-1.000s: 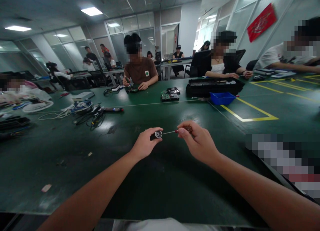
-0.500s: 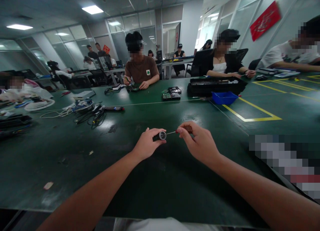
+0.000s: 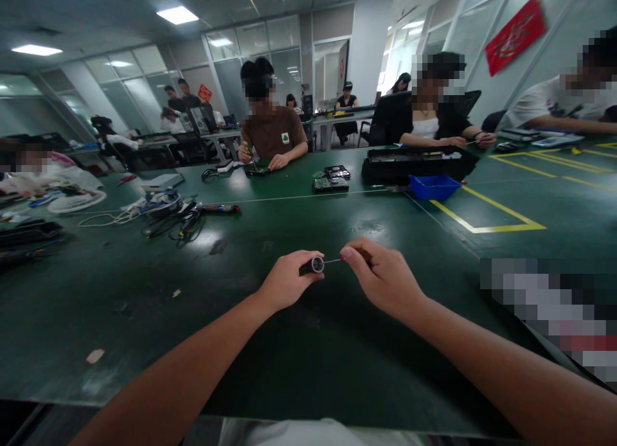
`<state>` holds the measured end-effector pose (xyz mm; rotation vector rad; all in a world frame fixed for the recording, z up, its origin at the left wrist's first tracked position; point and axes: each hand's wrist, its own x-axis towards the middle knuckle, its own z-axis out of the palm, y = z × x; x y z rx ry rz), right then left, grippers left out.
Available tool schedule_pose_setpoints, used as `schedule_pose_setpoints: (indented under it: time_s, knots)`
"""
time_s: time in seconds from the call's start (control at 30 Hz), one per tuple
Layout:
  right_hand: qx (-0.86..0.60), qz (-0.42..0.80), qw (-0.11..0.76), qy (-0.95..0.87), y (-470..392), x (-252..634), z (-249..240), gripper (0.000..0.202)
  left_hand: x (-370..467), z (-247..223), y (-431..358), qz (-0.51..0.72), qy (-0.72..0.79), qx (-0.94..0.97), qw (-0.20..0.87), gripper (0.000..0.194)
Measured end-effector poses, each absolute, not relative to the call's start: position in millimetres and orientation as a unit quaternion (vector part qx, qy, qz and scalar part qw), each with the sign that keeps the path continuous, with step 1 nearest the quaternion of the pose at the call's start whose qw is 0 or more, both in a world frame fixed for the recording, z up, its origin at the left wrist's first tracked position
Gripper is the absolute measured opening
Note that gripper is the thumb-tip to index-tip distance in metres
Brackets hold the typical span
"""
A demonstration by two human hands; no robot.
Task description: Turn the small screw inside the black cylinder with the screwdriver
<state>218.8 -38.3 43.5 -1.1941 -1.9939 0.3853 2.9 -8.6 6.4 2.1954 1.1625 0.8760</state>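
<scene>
My left hand is closed around a short black cylinder, by its look a flashlight, whose round silver-rimmed end faces toward me and to the right. In my right hand is a thin screwdriver, pinched near its red collar. Its metal shaft points left and its tip meets the silver-rimmed end; whether it is inside the rim I cannot tell. Most of the screwdriver's handle is hidden by my fingers. Both hands are above the green table.
At left lie tangled cables. Hard drives lie farther back, with a blue tray and a long black housing to their right. Across the table a person in a brown shirt works on a circuit board. A pixelated area covers the right side.
The flashlight has shifted slightly right and its end has turned a little. Less of the shaft shows between my hands, which are closer together.
</scene>
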Motion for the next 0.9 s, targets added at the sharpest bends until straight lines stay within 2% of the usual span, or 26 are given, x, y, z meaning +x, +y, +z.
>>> schedule_pose_setpoints:
  time_s: [0.1, 0.3, 0.57, 0.67, 0.77, 0.83, 0.9]
  knots:
    - [-0.452, 0.154, 0.391, -0.787, -38, 219, 44, 0.017, 3, 5, -8, 0.328, 0.430, 0.804, 0.246, 0.034]
    - [-0.444, 0.192, 0.392, -0.783, -38, 221, 43, 0.023, 2, 5, -7, 0.332, 0.433, 0.803, 0.239, 0.034]
    - [-0.471, 0.272, 0.465, -0.698, -31, 220, 37, 0.021, 4, 9, -9, 0.331, 0.446, 0.798, 0.234, 0.037]
    - [-0.482, 0.344, 0.514, -0.620, -22, 220, 33, 0.027, 5, 9, -9, 0.315, 0.418, 0.823, 0.219, 0.035]
    - [-0.446, 0.502, 0.550, -0.497, -12, 221, 26, 0.030, 4, 8, -8, 0.318, 0.417, 0.829, 0.195, 0.036]
    - [-0.442, 0.505, 0.569, -0.475, -9, 221, 22, 0.030, 4, 8, -7, 0.328, 0.425, 0.823, 0.186, 0.037]
    - [-0.453, 0.451, 0.577, -0.509, -10, 221, 21, 0.029, 3, 8, -7, 0.332, 0.429, 0.819, 0.186, 0.037]
